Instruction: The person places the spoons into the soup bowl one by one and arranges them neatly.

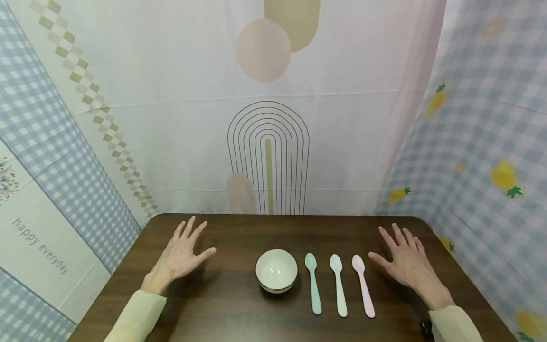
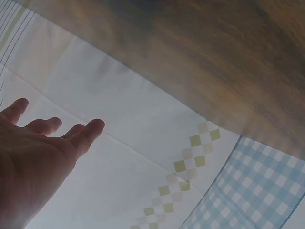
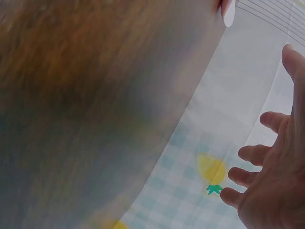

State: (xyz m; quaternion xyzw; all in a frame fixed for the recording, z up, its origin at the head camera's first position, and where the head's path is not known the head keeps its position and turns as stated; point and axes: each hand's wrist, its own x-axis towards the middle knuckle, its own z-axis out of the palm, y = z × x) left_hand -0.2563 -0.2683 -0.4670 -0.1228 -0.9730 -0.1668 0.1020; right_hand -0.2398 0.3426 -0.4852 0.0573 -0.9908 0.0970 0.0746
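Observation:
A small white bowl with a dark rim (image 1: 276, 270) stands upright near the middle of the table. To its right lie three spoons side by side, bowls pointing away from me: a mint green spoon (image 1: 314, 284), a white spoon (image 1: 339, 285) and a pale pink spoon (image 1: 363, 286). My left hand (image 1: 178, 256) is spread over the table's left part, apart from the bowl and holding nothing. On the right, my right hand (image 1: 408, 262) is also spread, nearest to the pink spoon but not touching it. Both wrist views show fingers apart with nothing between them.
The dark brown wooden table (image 1: 231, 313) has rounded far corners. Behind it hangs a white patterned cloth (image 1: 183, 142), with a blue checked cloth (image 1: 478, 142) with yellow fruit prints at the right and another checked cloth (image 1: 64, 118) at the left.

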